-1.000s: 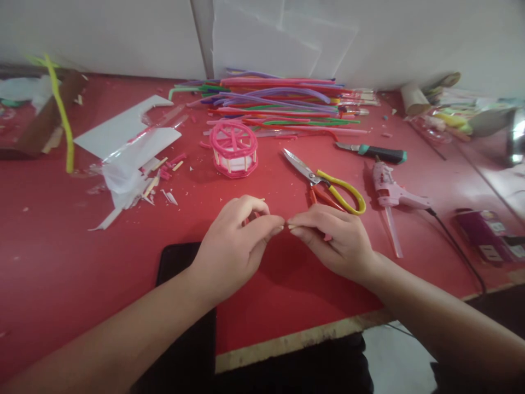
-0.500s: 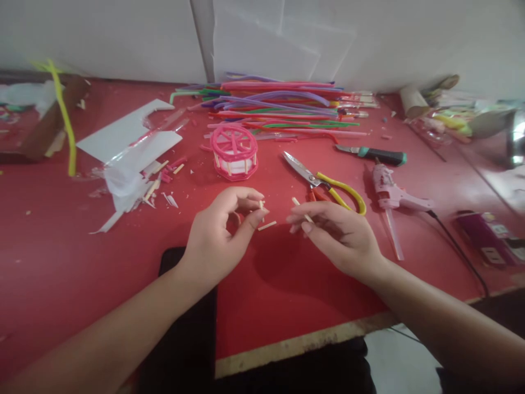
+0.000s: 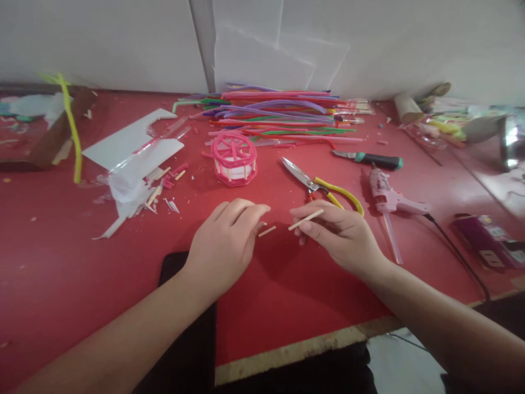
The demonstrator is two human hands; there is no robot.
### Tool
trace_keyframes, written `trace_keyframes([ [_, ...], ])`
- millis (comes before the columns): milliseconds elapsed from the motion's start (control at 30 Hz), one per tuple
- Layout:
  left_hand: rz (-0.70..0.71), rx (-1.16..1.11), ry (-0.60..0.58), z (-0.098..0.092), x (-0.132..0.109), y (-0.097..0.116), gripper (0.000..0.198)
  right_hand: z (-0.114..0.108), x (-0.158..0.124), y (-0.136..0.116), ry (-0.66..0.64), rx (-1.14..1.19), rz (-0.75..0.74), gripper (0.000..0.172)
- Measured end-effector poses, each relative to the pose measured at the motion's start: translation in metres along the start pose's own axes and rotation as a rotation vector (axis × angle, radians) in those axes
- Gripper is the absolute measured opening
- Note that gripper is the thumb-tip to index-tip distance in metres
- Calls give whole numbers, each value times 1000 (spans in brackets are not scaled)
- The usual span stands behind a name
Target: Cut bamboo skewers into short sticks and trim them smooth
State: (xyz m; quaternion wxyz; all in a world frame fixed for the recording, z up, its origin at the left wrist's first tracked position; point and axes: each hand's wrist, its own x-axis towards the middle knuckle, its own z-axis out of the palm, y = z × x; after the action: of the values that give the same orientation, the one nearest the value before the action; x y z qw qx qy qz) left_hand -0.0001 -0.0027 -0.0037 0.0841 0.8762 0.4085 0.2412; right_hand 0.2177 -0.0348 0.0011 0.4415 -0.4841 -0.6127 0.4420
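My right hand (image 3: 340, 238) pinches a thin pale wooden stick (image 3: 305, 220) that points left and slightly down. My left hand (image 3: 225, 243) lies low over the red table (image 3: 61, 246), fingers curled downward; what its fingertips hold is hidden. A short stick piece (image 3: 267, 231) lies on the table between the two hands, just right of my left fingertips. A small pink drum-shaped model (image 3: 234, 158) of straws and sticks stands beyond the hands.
Yellow-handled scissors (image 3: 324, 186), a pink glue gun (image 3: 388, 200) with a black cord and a utility knife (image 3: 369, 159) lie to the right. A pile of coloured straws (image 3: 279, 112) lies at the back. White card and scraps (image 3: 135, 158) sit left. A black phone (image 3: 184, 339) is under my left forearm.
The hands were joined at the fingertips, then parted. A short stick piece now lies on the table; my left hand has lowered, and my right hand has turned its stick level.
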Motion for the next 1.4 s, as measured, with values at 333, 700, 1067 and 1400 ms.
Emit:
trace_keyframes([
  [333, 77, 174, -167, 2, -1, 9, 10, 6, -4, 9, 48, -288, -96, 24],
  [700, -109, -183, -21, 6, -2, 14, 10, 6, -4, 11, 69, -306, -107, 22],
  [1067, -148, -464, -38, -3, 3, 14, 6, 9, 0, -2, 70, -453, -446, 17],
  [1400, -85, -404, -90, 1, -1, 13, 12, 13, -3, 6, -55, -418, -443, 20],
])
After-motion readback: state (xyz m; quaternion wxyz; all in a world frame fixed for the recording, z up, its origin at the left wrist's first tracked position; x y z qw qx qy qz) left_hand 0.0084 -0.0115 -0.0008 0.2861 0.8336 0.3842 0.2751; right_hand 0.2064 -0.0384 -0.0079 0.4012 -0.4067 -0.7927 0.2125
